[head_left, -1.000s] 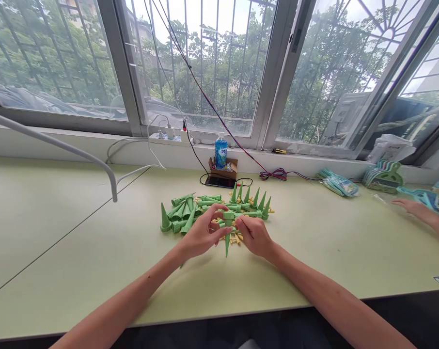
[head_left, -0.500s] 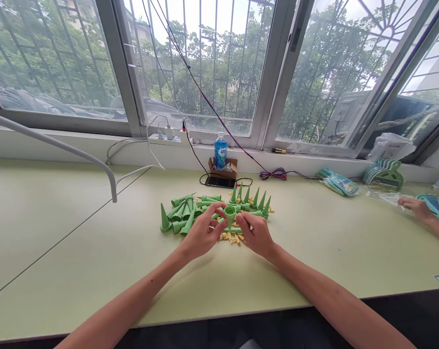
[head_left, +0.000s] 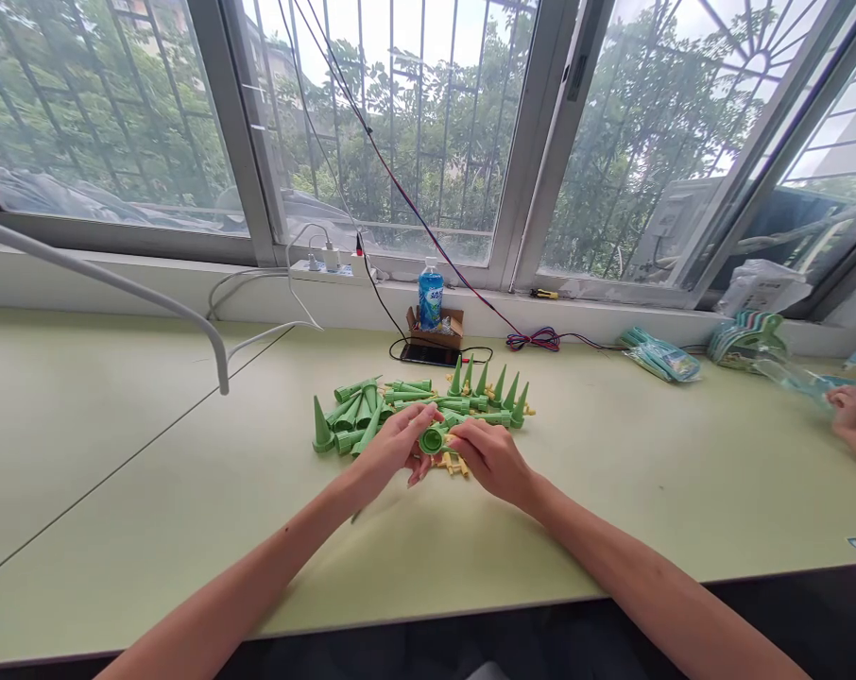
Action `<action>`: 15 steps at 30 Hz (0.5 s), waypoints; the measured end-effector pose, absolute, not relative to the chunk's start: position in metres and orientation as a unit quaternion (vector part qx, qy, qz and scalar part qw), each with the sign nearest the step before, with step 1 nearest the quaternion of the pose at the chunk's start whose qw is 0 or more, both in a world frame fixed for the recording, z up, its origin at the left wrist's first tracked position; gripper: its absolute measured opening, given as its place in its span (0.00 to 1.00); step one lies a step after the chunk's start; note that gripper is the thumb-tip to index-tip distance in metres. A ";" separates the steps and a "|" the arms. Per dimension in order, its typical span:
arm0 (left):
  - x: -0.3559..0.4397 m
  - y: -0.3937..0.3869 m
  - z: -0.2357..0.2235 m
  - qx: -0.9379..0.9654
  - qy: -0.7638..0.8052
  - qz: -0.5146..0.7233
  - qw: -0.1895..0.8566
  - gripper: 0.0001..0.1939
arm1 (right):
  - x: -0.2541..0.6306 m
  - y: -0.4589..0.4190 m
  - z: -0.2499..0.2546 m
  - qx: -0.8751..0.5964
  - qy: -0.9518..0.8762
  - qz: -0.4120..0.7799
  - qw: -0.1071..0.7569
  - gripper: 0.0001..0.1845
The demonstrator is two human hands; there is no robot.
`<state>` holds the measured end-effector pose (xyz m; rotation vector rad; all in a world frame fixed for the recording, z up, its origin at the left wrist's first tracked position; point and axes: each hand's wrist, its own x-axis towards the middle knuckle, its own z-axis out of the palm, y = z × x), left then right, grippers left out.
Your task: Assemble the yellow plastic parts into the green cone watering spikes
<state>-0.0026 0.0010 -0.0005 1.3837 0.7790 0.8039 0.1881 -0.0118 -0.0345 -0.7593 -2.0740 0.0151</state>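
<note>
My left hand (head_left: 392, 446) and my right hand (head_left: 491, 458) meet at the middle of a pale green table (head_left: 151, 491). Both pinch one green plastic cone spike (head_left: 432, 439), which lies tilted with its round open end toward me. Just behind the hands lies a pile of green cone spikes (head_left: 361, 411), some standing upright (head_left: 499, 387), mixed with small yellow plastic parts (head_left: 451, 463).
A blue bottle (head_left: 431, 295) stands behind a small cardboard box (head_left: 436, 332) and a phone (head_left: 428, 354) near the window sill. Cables (head_left: 534, 338) run along the sill. At the far right another person's hand (head_left: 853, 411) handles packaged items (head_left: 660, 357).
The cone spike in my hands has turned from upright, cup end up, to lying sideways with its open end toward me. The other person's hand moved farther right.
</note>
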 end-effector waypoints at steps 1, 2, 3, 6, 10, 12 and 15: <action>-0.003 0.001 -0.001 0.606 0.333 0.348 0.633 0.22 | 0.188 -0.012 -0.034 -0.305 -0.840 0.005 0.450 0.14; -0.003 0.001 -0.002 0.607 0.328 0.347 0.635 0.21 | 0.188 -0.012 -0.034 -0.302 -0.840 0.005 0.451 0.14; -0.003 0.001 -0.002 0.607 0.324 0.346 0.638 0.20 | 0.189 -0.012 -0.034 -0.300 -0.840 0.006 0.452 0.13; -0.003 0.000 0.000 0.604 0.324 0.343 0.642 0.19 | 0.189 -0.012 -0.034 -0.299 -0.840 0.007 0.453 0.14; -0.004 -0.002 0.004 0.606 0.330 0.337 0.641 0.19 | 0.189 -0.012 -0.034 -0.302 -0.839 0.009 0.453 0.15; -0.005 -0.003 0.004 0.612 0.330 0.335 0.636 0.19 | 0.189 -0.012 -0.034 -0.304 -0.838 0.010 0.453 0.16; -0.007 -0.002 0.003 0.641 0.318 0.337 0.611 0.19 | 0.189 -0.012 -0.035 -0.301 -0.837 0.015 0.456 0.16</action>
